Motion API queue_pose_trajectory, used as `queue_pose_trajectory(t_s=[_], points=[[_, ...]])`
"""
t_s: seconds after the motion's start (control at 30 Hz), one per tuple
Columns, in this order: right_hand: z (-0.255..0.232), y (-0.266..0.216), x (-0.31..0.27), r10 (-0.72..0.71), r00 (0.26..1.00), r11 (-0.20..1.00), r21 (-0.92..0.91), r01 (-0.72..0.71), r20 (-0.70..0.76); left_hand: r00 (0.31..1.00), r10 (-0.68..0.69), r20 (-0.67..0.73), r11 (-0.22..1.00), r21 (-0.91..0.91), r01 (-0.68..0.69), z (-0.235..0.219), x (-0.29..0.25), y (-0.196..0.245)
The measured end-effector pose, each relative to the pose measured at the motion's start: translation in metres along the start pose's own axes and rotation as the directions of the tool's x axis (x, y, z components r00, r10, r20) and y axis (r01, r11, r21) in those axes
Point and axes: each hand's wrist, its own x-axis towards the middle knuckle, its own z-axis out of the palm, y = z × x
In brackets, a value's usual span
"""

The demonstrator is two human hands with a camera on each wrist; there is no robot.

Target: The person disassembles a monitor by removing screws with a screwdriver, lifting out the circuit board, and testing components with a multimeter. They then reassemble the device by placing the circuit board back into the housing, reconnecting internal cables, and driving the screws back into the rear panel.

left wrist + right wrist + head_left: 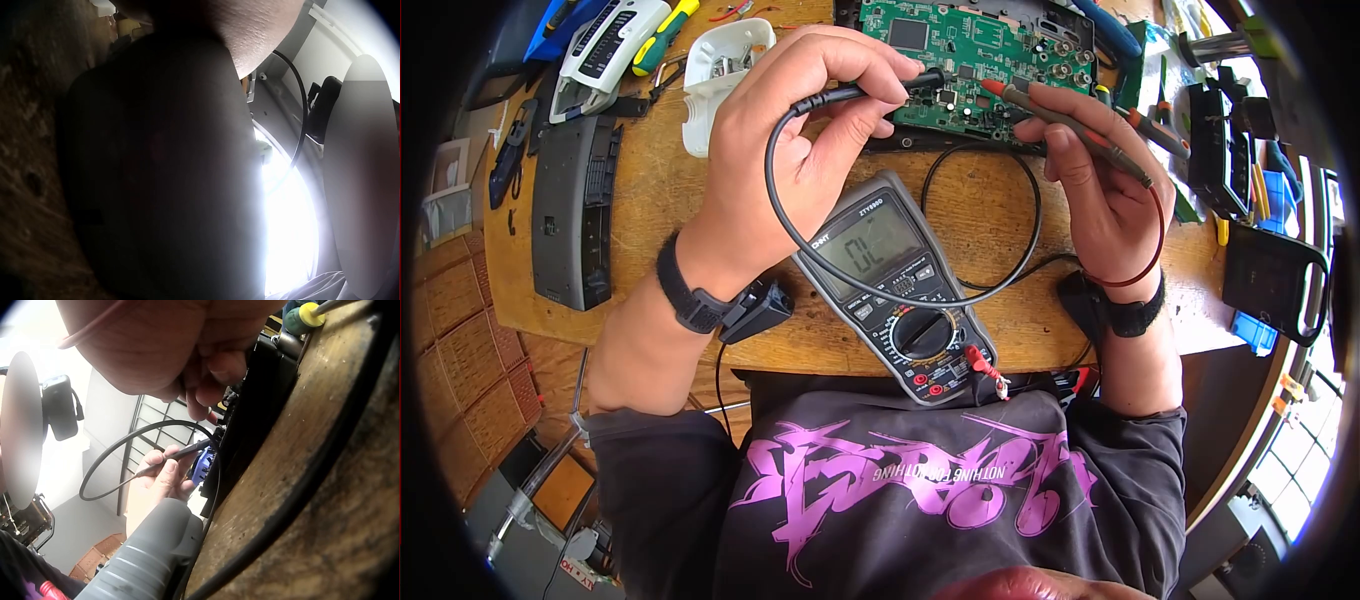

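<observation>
In the head view the left hand (785, 150) pinches a black test probe (855, 92), its tip end over the green circuit board (985, 62). The right hand (1115, 195) holds a red-tipped probe (1060, 118) between thumb and fingers, pointing at the same board; tip contact cannot be told. A multimeter (900, 290) lies below the hands, its display showing "OL". The right wrist view shows the left hand (164, 478) with the black probe (178, 454), and the right hand (169, 350) above. In the left wrist view only part of the left hand (259, 31) shows.
A white open case (705, 100), a dark plastic housing (572, 215) and a cable tester (605, 55) lie at the left. Screwdrivers and a black device (1225, 150) stand at the right. The black lead (1035, 235) loops over the multimeter and table (660, 190).
</observation>
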Motion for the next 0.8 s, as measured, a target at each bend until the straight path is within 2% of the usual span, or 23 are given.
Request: queue_pose_trajectory(t_s=[0.13, 0.2, 0.27, 0.4, 0.43, 0.5, 0.8], points=[[0.002, 0.002, -0.002, -0.014, 0.999, 1.000, 0.019, 0.014, -0.034, 1.000, -0.001, 0.006, 1.000, -0.006, 0.001, -0.003, 0.000, 0.001], [0.002, 0.003, -0.002, -0.028, 0.999, 1.000, 0.011, 0.028, -0.045, 0.992, -0.019, 0.121, 0.998, 0.062, 0.012, -0.008, -0.001, 0.001], [0.001, 0.002, -0.001, -0.039, 0.998, 0.999, 0.002, 0.039, -0.049, 0.993, -0.022, 0.118, 0.998, 0.055, 0.015, -0.008, -0.001, 0.001], [-0.002, -0.006, 0.000, 0.026, 1.000, 1.000, 0.000, -0.026, -0.005, 0.992, -0.024, 0.124, 0.998, 0.065, 0.016, -0.008, -0.001, 0.001], [-0.002, -0.006, 0.000, 0.045, 0.999, 0.999, 0.000, -0.045, -0.010, 0.992, -0.024, 0.124, 0.998, 0.066, 0.016, -0.006, -0.001, 0.001], [-0.001, -0.006, 0.001, 0.030, 1.000, 1.000, -0.003, -0.030, -0.010, 1.000, -0.003, 0.009, 1.000, 0.008, 0.003, 0.000, 0.001, 0.001], [-0.001, -0.008, 0.001, 0.027, 1.000, 1.000, -0.001, -0.027, -0.009, 1.000, -0.007, 0.000, 1.000, -0.008, 0.007, 0.000, 0.000, 0.001]])
